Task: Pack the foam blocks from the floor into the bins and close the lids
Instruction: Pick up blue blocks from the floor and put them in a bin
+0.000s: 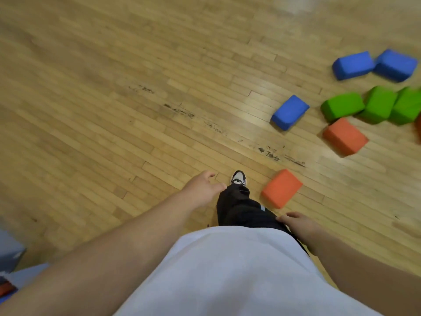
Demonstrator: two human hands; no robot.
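Note:
Foam blocks lie scattered on the wooden floor to the right. An orange block [281,187] sits nearest, just right of my forward foot. Farther off lie another orange block [345,136], a blue block [289,112], two more blue blocks [353,65] [396,65] and three green blocks [342,106] [379,104] [406,106]. My left hand [202,188] hangs in front of me, fingers relaxed, holding nothing. My right hand [296,224] rests beside my thigh, empty, about a hand's width short of the nearest orange block.
A grey-blue bin edge [10,254] shows at the bottom left corner, with something orange inside at the frame edge. Dark scuff marks [180,110] run diagonally across the floor. My shoe [238,178] points forward. Bare wood fills the left and top.

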